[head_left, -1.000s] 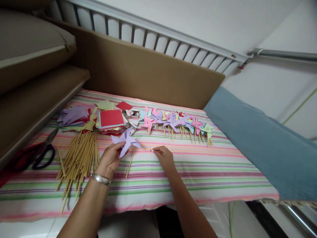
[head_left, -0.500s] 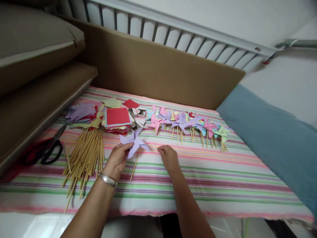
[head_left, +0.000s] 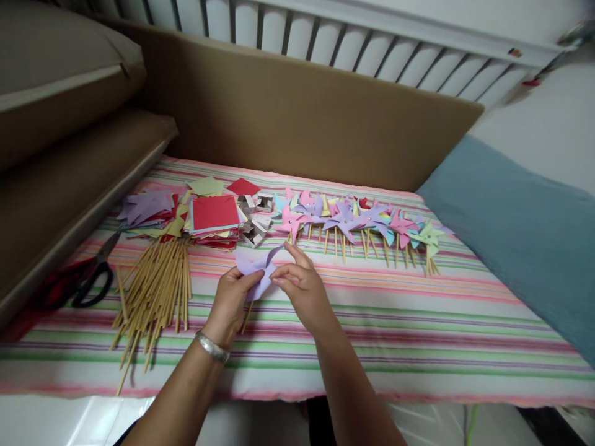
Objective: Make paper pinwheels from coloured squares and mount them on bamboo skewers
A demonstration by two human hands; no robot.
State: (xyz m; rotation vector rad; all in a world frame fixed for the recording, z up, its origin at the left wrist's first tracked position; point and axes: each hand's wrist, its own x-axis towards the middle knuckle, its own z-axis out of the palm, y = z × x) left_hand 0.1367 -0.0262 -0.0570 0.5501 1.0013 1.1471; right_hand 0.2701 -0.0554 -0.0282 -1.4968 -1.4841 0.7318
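My left hand (head_left: 231, 300) holds a lilac paper pinwheel (head_left: 255, 263) just above a striped cloth (head_left: 395, 322). My right hand (head_left: 301, 286) has come against the pinwheel's right side, thumb and forefinger pinched at its middle; whether a pin is in them is too small to see. A single wooden stick (head_left: 246, 317) lies on the cloth under my hands. A silver bracelet is on my left wrist.
A heap of wooden sticks (head_left: 155, 288) lies to the left, with black-handled scissors (head_left: 90, 279) beyond. Stacked coloured paper squares (head_left: 214, 214) and small boxes (head_left: 258, 217) sit behind. A row of finished pinwheels (head_left: 357, 223) runs right. A brown board (head_left: 297, 111) stands behind; blue cloth (head_left: 520, 235) at right.
My right hand has left the cloth, where it pinched something small, and moved left up to the pinwheel. My left hand has lifted the pinwheel slightly. The view has shifted.
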